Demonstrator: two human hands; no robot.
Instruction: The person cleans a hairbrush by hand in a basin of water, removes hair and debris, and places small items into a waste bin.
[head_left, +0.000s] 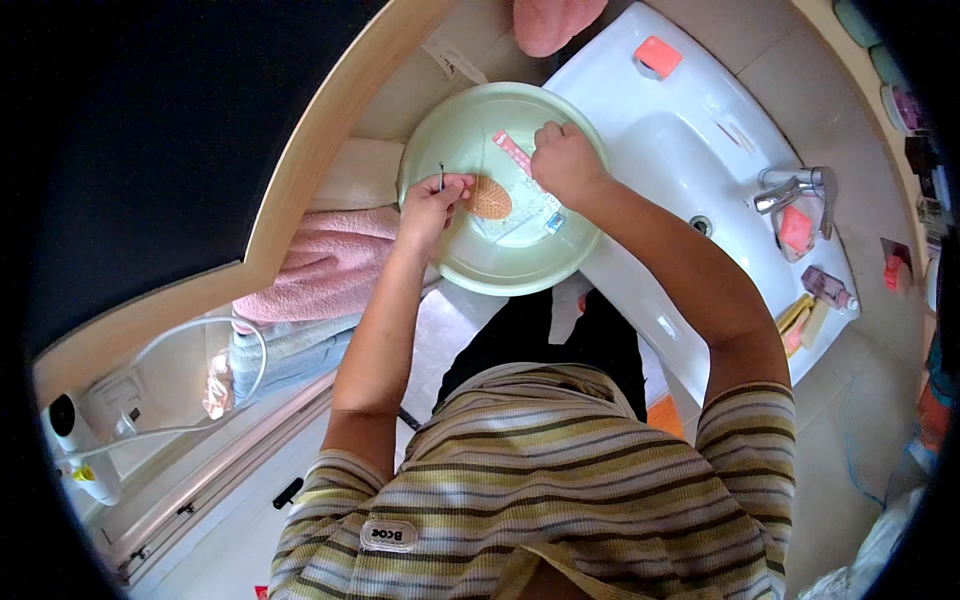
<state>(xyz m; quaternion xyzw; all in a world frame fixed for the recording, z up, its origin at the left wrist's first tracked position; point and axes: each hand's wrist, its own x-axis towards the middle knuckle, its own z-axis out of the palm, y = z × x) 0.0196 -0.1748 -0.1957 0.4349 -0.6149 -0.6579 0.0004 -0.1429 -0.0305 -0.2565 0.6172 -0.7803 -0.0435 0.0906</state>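
My left hand (431, 202) pinches the edge of a brown oval piece (491, 198) with a woven-looking texture. A thin metal tool (441, 177) sticks up between the same hand's fingers; its kind is unclear. Both hands are over a pale green plastic basin (517, 281). My right hand (566, 161) has curled fingers above the basin's right side, and whatever is inside them is hidden. Beside it, a pink printed strip (513, 153) runs partly under the hand. Below lie a clear plastic bag (502, 227) and a small blue-and-white packet (555, 222).
To the right is a white washbasin (637, 150) with a chrome faucet (795, 191), pink soap bars (658, 55) and a purple-tinted bottle (827, 286). Folded pink towels (330, 262) are stacked at the left. A white hair dryer (86, 450) with a cord sits at the lower left.
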